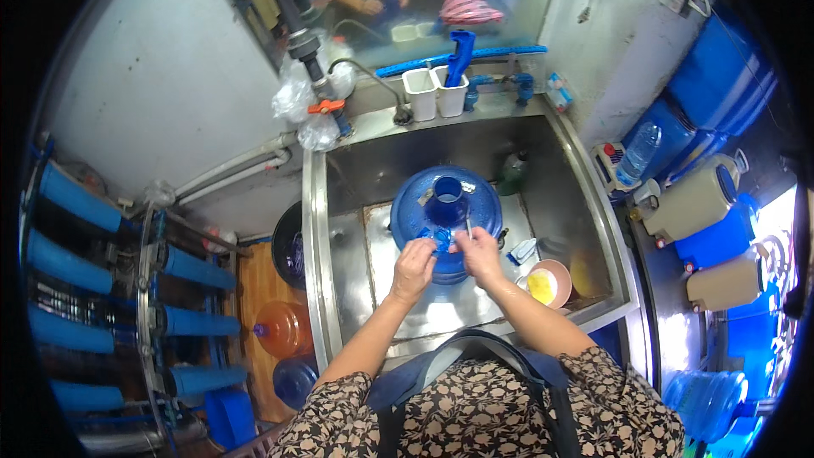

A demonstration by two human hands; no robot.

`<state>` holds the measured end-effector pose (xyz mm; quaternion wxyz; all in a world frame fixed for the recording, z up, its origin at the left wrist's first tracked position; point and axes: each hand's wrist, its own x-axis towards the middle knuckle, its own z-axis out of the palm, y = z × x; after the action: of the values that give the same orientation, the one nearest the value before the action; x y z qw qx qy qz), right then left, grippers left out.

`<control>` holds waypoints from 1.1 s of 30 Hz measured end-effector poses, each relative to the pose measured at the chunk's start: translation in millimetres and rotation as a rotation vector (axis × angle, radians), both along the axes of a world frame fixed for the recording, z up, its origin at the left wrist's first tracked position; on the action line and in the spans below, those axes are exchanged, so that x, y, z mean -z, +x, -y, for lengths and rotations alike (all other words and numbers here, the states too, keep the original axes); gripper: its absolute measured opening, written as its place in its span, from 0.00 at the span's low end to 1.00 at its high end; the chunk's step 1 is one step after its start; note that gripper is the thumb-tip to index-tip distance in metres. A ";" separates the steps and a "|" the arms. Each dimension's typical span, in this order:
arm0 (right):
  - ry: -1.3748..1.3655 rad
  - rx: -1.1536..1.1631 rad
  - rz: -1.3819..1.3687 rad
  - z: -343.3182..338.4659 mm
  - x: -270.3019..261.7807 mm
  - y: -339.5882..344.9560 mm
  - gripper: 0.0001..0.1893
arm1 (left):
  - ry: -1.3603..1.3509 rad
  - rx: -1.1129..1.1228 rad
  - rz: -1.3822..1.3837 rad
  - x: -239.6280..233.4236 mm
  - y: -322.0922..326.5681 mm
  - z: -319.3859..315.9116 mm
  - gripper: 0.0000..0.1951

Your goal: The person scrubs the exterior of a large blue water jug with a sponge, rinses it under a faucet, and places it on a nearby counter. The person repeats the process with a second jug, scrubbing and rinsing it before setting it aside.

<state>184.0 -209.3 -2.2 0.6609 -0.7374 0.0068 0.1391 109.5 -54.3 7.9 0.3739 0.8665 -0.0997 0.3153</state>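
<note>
A large blue plastic water jug (407,203) stands upright in a stainless steel sink (353,261), its neck uncovered. Over the near side of the jug, my left hand (414,264) pinches a small piece of blue plastic (439,238), perhaps a cap or its seal. My right hand (478,256) meets the same piece from the right and also holds a thin, light-coloured tool (469,226) that points away from me; its kind is unclear. Right of the jug lie a blue-and-white scrub brush (523,252) and a pink bowl (559,280) with a yellow sponge (542,286).
A green bottle (512,172) stands in the sink's far right corner. Two white plastic holders (420,97) sit on the back ledge beside a pipe with an orange valve handle (326,106). An orange jug (286,329) stands on the floor at left; beige containers (693,200) line the right side.
</note>
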 end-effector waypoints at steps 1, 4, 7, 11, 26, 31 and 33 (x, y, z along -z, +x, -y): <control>0.096 -0.012 -0.071 7.9 -1.4 2.0 0.10 | -0.069 -0.058 -0.007 -4.7 -7.2 -10.4 0.13; 0.047 0.014 -0.146 50.7 -8.3 17.8 0.15 | 0.169 -0.625 0.163 -22.3 -26.4 -64.0 0.11; -0.169 0.076 0.010 96.4 -4.2 28.7 0.15 | 0.181 -1.148 0.127 -31.0 -40.9 -142.7 0.12; -0.702 -0.041 0.465 148.2 3.5 36.1 0.17 | -0.225 -1.178 -0.692 -18.5 -55.1 -249.4 0.17; -0.965 0.509 0.731 197.6 -24.6 109.7 0.08 | 0.184 -1.156 -1.097 14.5 7.3 -334.5 0.20; -1.102 0.612 0.933 213.3 -16.0 150.8 0.06 | 0.162 -1.158 -0.780 0.9 12.3 -311.1 0.08; -1.134 0.617 0.917 217.8 -9.6 159.6 0.06 | 0.103 -1.080 -0.645 -7.2 18.1 -296.4 0.08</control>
<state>343.6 -427.1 7.3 0.1300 -0.9104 0.0077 -0.3926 127.6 242.1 15.2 0.1313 0.8630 0.4545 0.1772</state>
